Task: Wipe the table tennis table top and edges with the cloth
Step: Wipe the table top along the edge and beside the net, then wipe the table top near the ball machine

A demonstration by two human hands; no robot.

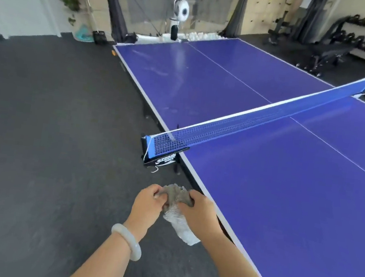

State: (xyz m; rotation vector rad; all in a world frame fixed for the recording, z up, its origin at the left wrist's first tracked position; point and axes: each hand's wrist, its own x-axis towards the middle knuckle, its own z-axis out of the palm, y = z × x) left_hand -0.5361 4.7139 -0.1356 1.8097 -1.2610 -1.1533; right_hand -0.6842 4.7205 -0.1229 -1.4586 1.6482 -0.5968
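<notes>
Just off the table's (273,195) near side edge, over the dark floor (49,145), the left hand (146,199) and right hand (200,209) both clench the cloth (177,198), a grey, nubbly rag bunched up with a paler tail hanging below, clear of the table. No wiping is under way, so top and edges seem largely left to do. Beyond the mesh net (247,125), pale streaks (153,65) mark the smooth blue far half.
</notes>
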